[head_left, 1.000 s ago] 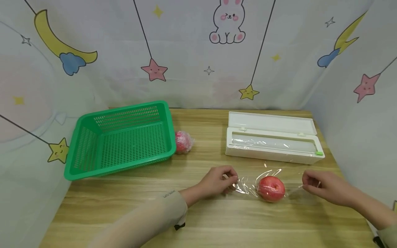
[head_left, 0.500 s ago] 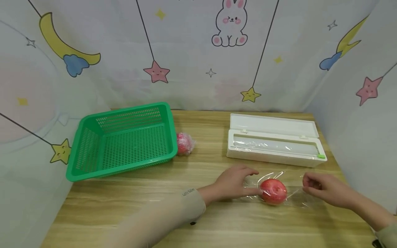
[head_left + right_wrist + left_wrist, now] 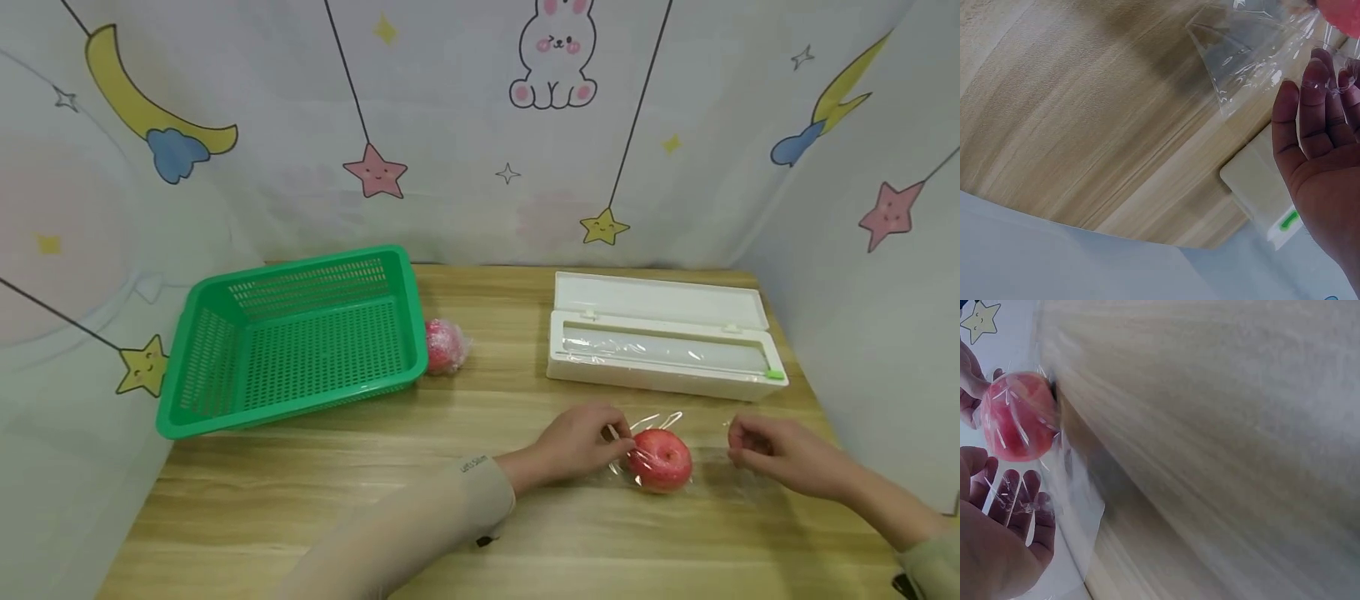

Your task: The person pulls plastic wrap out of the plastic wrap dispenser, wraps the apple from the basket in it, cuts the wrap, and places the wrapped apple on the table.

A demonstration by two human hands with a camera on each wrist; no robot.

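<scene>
A red apple (image 3: 660, 461) sits on the wooden table, wrapped over by a sheet of clear cling film (image 3: 1075, 487). My left hand (image 3: 585, 444) pinches the film right at the apple's left side. In the left wrist view, gathered film shows by that hand's fingers (image 3: 1025, 494). To the right of the apple, my right hand (image 3: 783, 458) pinches the opposite end of the film. A loose corner of film (image 3: 1235, 69) spreads beside the right fingertips in the right wrist view, with the apple (image 3: 1342, 14) partly cut off at the top corner.
Behind the apple stands a white cling film box (image 3: 663, 379) with its lid (image 3: 660, 298) raised, a roll inside and a green slider (image 3: 775, 374) at its right end. A green basket (image 3: 292, 410) is at the left, a wrapped red fruit (image 3: 446, 346) beside it.
My left hand has moved right, from the film's far left end to the apple's side, opening its fingers on the way and pinching film again. My right hand has hardly moved.
</scene>
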